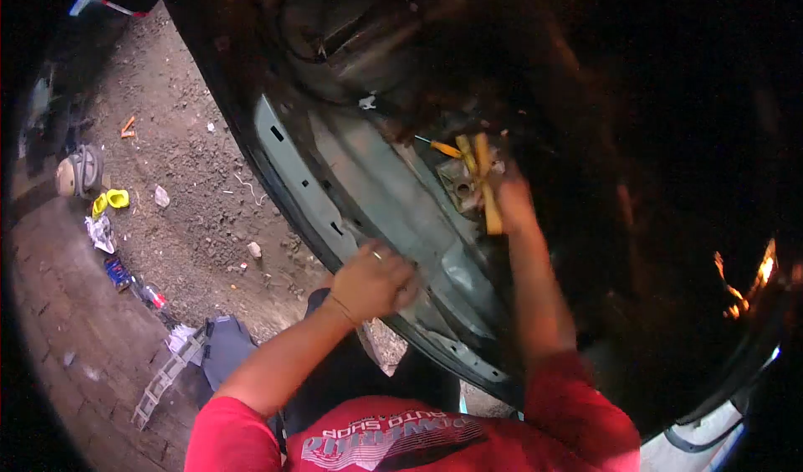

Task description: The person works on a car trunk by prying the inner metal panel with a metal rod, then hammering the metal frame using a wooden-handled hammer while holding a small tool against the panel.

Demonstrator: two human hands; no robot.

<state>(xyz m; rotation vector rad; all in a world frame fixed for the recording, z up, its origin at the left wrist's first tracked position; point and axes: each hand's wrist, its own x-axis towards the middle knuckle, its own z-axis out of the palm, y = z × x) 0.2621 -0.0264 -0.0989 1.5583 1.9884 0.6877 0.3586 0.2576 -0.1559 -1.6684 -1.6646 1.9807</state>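
Note:
My left hand point(374, 281) rests at the metal edge of a car body opening point(305, 183), its fingers curled over the rim; what they hold, if anything, is hidden. Deeper inside the dark compartment, my right hand point(508, 189) is beside yellow wooden-looking handles point(486, 183), blurred, with its fingers partly hidden. A screwdriver with an orange handle point(446, 149) lies just left of them, its shaft pointing left. Beneath the handles sits a pale metal part with a round hole point(462, 189).
Gravelly ground point(184, 171) and a brick surface point(75, 321) lie outside the car at the left. On them are yellow objects point(117, 198), a blue can point(117, 274), a grey bag point(227, 351) and a slotted strip point(163, 386). Bright orange glints show at far right.

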